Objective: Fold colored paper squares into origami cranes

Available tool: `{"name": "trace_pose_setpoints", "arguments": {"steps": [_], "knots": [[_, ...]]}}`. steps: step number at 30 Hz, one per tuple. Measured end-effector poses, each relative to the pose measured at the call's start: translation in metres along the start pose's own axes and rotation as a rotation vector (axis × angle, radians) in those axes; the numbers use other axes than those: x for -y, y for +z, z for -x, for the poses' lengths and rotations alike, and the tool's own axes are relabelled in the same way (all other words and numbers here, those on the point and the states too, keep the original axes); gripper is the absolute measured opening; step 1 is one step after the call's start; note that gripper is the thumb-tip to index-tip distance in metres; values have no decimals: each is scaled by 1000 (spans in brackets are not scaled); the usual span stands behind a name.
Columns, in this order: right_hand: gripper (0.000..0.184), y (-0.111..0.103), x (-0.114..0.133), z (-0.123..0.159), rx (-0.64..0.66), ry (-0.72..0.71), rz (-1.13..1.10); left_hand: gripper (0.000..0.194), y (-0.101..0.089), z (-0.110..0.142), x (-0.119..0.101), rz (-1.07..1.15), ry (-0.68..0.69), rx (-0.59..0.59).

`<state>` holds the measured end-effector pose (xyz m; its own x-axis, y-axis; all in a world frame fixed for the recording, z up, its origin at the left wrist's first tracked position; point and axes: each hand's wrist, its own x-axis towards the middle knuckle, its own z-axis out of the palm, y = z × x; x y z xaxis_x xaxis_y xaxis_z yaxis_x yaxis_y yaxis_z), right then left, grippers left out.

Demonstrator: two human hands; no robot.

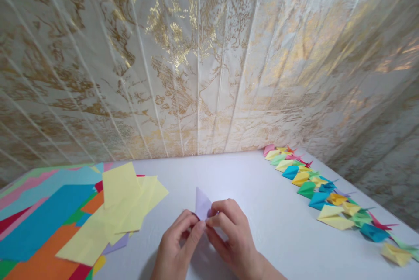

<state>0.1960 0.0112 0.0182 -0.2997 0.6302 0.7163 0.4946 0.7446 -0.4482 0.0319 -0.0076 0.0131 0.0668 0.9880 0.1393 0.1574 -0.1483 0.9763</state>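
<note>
Partly, the fingers of the left hand and right hand cover the lower end of the lilac paper, so its folds there are hard to make out; both hands pinch it narrowly, its pointed tip away from the person, at the near middle of the table. Coloured sheets, cut off at left, lie under pale yellow sheets; folded paper figures line the right edge. White tabletop stretches between, back to the patterned curtain.

- Open table between the right hand and the row of folded papers.
- Narrower gap beside the left hand, before the loose sheets.
- Curtain blocks the far edge.
</note>
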Motion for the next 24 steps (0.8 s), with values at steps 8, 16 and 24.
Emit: {"name": "trace_pose_setpoints", "arguments": {"steps": [8,16,24], "knots": [[32,-3,3,3,-10,-1,155,25,-21,-13,13,-354,211,15],[25,-2,3,3,-46,-8,192,28,-22,-14,9,-589,600,-32],[26,-3,0,3,102,67,10,25,-21,-12,6,-625,651,2]]}}
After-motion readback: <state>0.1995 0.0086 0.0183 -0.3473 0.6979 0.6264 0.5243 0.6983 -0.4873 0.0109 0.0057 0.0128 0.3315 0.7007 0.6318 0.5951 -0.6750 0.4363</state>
